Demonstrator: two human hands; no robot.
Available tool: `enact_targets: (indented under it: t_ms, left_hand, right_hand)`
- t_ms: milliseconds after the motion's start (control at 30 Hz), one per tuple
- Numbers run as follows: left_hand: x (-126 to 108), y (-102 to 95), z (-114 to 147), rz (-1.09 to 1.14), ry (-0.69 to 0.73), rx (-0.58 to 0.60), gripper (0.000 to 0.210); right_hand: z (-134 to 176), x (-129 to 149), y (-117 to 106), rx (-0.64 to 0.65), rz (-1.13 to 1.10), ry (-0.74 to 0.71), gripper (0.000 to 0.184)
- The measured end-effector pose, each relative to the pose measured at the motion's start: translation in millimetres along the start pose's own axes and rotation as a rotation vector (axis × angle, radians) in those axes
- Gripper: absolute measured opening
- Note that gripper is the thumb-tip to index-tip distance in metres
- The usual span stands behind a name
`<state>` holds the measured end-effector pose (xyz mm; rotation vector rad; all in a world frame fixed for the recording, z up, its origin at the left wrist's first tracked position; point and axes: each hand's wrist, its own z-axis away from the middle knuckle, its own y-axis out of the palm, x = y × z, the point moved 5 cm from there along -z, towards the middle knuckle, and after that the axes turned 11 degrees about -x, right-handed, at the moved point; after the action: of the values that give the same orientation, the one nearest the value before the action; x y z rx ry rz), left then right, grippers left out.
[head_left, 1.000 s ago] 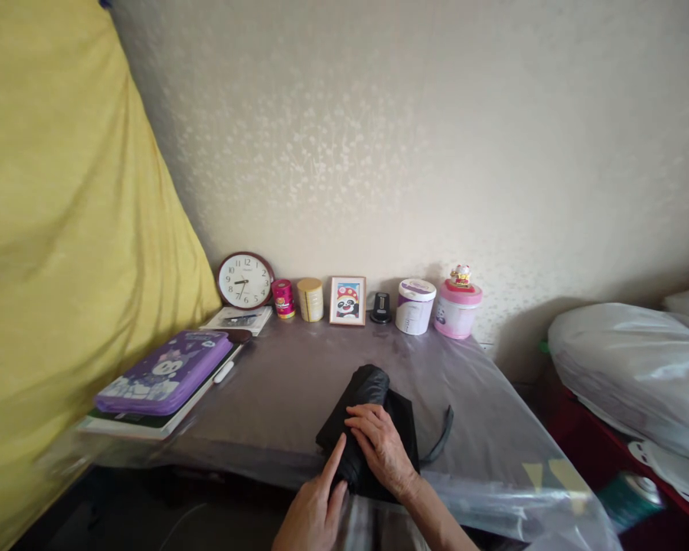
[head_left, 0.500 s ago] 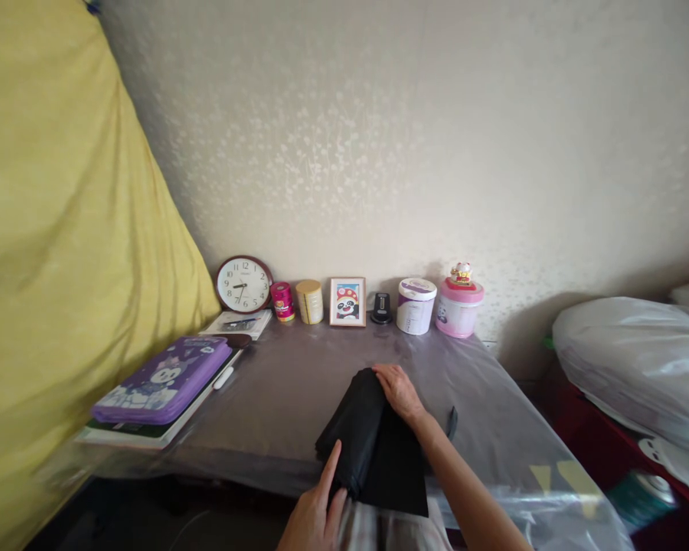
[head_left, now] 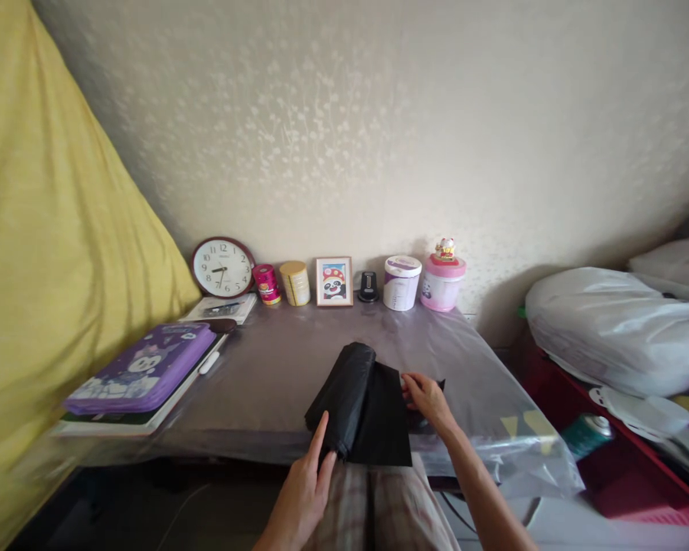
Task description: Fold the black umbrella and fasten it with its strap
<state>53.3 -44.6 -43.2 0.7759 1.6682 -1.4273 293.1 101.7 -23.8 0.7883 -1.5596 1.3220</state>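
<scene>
A black roll of thin, smooth sheet material [head_left: 340, 402] lies tilted at the table's front edge, with a flat black flap [head_left: 383, 419] spread out to its right. My left hand [head_left: 304, 486] grips the roll's near end, index finger stretched along its side and thumb underneath. Beside the flap's right edge, my right hand [head_left: 428, 398] is closed in a pinch; what is between its fingertips is too small to make out. A dark pointed strip [head_left: 442, 385] shows just behind that hand, partly hidden by it.
Plastic film covers the table [head_left: 253, 383]. A purple case [head_left: 143, 367] lies on books at left. Along the wall stand a clock [head_left: 223, 267], tins, a framed panda picture [head_left: 334, 282] and tubs. A red bin [head_left: 631, 474] with bags is at right.
My right hand has left the top of the roll and moved down and right, past the flap's edge. More of the flap now shows. The view has shifted slightly.
</scene>
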Motion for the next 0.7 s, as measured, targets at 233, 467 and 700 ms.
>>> enact_targets:
  t_ms: [233, 467, 700]
  left_hand:
    - [-1, 0.6, 0, -0.066, -0.008, 0.025, 0.056]
    - [0, 0.9, -1, -0.04, 0.011, 0.013, 0.057]
    - [3, 2.3, -1, -0.008, -0.014, 0.025, 0.057]
  right_hand:
    - [19, 10, 8, 0.037, -0.092, 0.031, 0.036]
    - [22, 7, 15, -0.042, 0.212, -0.074, 0.042]
    - [22, 11, 20, 0.018, -0.098, -0.075, 0.033]
